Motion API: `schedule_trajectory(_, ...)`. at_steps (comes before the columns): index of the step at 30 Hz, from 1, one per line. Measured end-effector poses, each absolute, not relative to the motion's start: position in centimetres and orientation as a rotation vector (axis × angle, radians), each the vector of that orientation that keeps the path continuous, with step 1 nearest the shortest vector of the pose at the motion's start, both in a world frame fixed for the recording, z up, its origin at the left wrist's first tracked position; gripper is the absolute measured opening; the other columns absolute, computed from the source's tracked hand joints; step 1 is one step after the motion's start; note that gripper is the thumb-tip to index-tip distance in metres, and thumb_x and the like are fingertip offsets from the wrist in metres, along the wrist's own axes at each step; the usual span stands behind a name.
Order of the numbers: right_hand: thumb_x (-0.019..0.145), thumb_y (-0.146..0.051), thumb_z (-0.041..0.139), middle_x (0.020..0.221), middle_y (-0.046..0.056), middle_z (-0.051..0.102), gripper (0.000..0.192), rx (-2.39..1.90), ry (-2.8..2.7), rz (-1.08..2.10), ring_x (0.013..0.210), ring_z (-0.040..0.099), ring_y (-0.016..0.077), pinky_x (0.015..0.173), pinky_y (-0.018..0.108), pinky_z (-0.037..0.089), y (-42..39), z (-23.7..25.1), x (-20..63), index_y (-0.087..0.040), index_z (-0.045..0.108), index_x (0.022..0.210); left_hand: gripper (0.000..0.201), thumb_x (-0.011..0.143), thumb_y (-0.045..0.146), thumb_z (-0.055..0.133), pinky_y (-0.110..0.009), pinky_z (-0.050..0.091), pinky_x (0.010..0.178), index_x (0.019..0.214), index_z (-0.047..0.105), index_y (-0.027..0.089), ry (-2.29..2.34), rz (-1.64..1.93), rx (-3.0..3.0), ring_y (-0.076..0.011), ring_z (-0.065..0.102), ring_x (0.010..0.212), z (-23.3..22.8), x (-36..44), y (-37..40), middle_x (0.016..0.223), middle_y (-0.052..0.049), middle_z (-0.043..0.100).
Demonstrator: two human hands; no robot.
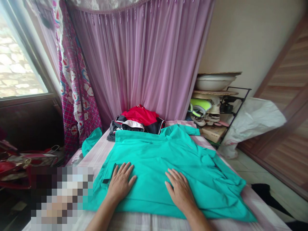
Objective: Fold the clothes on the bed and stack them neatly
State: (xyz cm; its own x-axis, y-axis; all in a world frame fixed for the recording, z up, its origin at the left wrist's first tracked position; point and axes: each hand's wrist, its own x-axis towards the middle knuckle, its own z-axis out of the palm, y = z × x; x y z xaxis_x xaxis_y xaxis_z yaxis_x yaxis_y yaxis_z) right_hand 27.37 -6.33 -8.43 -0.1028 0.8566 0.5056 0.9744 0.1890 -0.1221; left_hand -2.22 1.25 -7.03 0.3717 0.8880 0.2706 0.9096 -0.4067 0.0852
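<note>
A teal shirt [163,166] is spread flat on the bed [260,205], creased at its right side. The left hand [120,183] and right hand [180,191] are pressed on it, fingers released and splayed.

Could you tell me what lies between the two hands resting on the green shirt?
In the head view, only bare green shirt fabric lies between the left hand and the right hand.
</note>
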Motion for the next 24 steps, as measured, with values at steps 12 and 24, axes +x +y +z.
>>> schedule_trajectory(12, 0.096, -0.03, 0.047, 0.135, 0.006, 0.063, 0.036, -1.711, -2.057, -0.272, 0.126, 0.055, 0.0249, 0.106, 0.045, 0.041, -6.33, -8.05, 27.76, -0.025, 0.064, 0.127, 0.057, 0.094, 0.06, 0.039, -0.055, 0.024, 0.119, 0.141, 0.053, 0.03, -1.632, -0.47, -2.519, -0.0297, 0.043, 0.14, -7.02, -2.22, 1.27, 0.148, -0.005, 0.052)
schedule_trajectory(24, 0.097, -0.032, 0.047, 0.137, 0.006, 0.061, 0.037, -1.707, -2.053, -0.21, 0.129, 0.053, 0.0243, 0.108, 0.045, 0.039, -6.25, -8.32, 28.12, -0.026, 0.063, 0.129, 0.058, 0.094, 0.06, 0.038, -0.054, 0.025, 0.119, 0.141, 0.053, 0.029, -1.662, -0.429, -2.526, -0.0287, 0.042, 0.14, -6.53, -1.98, 1.08, 0.148, -0.004, 0.051)
